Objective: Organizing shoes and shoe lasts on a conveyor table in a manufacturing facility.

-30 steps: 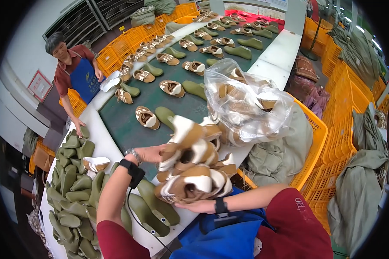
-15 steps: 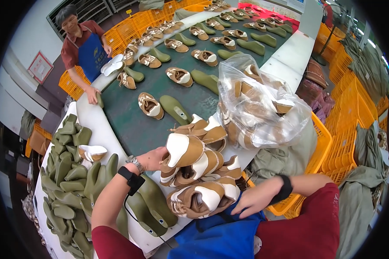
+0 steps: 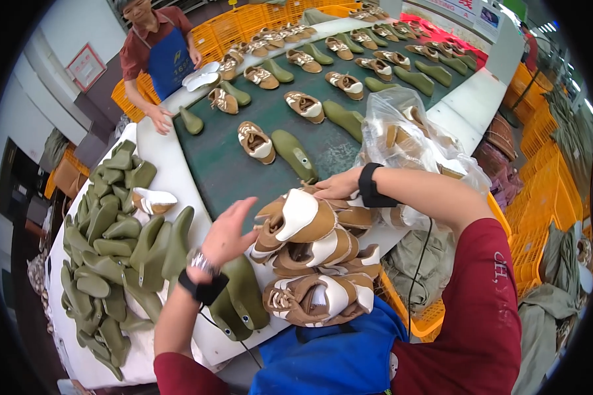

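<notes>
- Sneaker pile [image 3: 313, 263] is sitting on my table [image 3: 180, 181].
- My left hand [image 3: 225, 234] is hovering beside it, fingers spread.
- Right hand [image 3: 341, 184] is touching upper sneakers; can't tell grip.
- Bracing both sides should prevent slipping.

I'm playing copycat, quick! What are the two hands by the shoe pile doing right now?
Left hand: open, beside the shoe pile.
Right hand: over the pile's far side; whether it's gripping can't be told.
</notes>
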{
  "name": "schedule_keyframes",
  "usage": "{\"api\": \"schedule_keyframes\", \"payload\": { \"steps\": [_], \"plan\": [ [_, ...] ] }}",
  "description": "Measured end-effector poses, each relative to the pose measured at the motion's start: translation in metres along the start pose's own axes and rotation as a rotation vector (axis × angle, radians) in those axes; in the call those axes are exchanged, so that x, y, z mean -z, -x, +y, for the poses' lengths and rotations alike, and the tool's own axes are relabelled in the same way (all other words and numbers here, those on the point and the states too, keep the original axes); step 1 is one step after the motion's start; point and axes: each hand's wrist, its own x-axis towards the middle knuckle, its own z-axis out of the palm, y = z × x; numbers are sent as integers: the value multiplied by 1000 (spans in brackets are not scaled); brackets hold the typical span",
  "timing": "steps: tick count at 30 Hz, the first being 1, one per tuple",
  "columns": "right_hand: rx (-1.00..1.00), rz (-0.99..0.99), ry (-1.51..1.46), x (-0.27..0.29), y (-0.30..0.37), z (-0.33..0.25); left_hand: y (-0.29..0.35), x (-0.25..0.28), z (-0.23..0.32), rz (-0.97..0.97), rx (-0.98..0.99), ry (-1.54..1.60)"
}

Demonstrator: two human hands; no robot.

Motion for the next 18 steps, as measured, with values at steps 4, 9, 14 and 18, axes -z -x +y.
{"api": "schedule_keyframes", "payload": {
  "steps": [4, 9, 14, 18],
  "plan": [
    [3, 73, -37, -16, 11, 16, 105, -11, 80, 97, 325, 56],
    [-41, 144, -40, -23, 13, 1, 200, -122, 60, -633, 683, 1006],
    [-144, 105, -227, -37, 57, -33, 211, -179, 48, -386, 799, 1748],
    [-85, 217, -253, -62, 79, -21, 187, -142, 56, -242, 926, 1536]
  ]
}}
